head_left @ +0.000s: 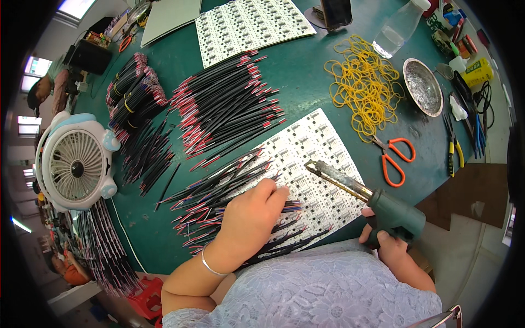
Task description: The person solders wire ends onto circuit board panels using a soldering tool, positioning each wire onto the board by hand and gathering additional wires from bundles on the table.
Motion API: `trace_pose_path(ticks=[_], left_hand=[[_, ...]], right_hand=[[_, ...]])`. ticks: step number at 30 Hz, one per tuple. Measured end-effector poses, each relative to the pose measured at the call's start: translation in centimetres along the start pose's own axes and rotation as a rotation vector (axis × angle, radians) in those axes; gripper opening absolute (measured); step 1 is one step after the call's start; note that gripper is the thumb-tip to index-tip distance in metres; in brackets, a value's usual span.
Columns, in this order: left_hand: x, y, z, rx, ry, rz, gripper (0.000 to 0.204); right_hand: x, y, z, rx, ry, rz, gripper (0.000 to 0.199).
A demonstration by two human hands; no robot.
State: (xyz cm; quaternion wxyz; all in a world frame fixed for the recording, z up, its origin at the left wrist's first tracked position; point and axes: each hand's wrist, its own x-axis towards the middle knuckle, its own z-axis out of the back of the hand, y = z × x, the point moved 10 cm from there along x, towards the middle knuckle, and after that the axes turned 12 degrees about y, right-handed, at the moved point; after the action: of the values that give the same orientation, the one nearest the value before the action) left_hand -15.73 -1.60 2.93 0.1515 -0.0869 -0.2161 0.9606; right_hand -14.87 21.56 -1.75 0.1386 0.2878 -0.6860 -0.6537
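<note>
My right hand (389,241) grips the green handle of a soldering gun (377,205) whose long metal tip points up-left over a white circuit board panel (317,158) on the green table. My left hand (252,216), a thin bangle on its wrist, rests fingers-down on the board's left part and pinches thin black wires (219,191) with red and blue ends. More of these wires fan out under and beside that hand.
A big heap of red-tipped black wires (224,106) and banded bundles (134,95) lie farther back. Yellow rubber bands (363,87), orange scissors (395,158), a metal dish (422,86), a plastic bottle (396,27), pliers (454,145) sit right. A white desk fan (74,161) stands left.
</note>
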Motion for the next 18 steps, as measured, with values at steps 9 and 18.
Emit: trace_pose_path(ticks=[9,18], left_hand=[[-1.8,1.3,2.1,-0.195,-0.15,0.204,0.033],[-1.7,-1.0,-0.8,0.049,-0.045,-0.021,0.018]], right_hand=[[-1.0,-2.0,0.8,0.186,-0.023,-0.005,0.051],[-1.6,-0.1,-0.8,-0.268,0.146,0.0,0.028]])
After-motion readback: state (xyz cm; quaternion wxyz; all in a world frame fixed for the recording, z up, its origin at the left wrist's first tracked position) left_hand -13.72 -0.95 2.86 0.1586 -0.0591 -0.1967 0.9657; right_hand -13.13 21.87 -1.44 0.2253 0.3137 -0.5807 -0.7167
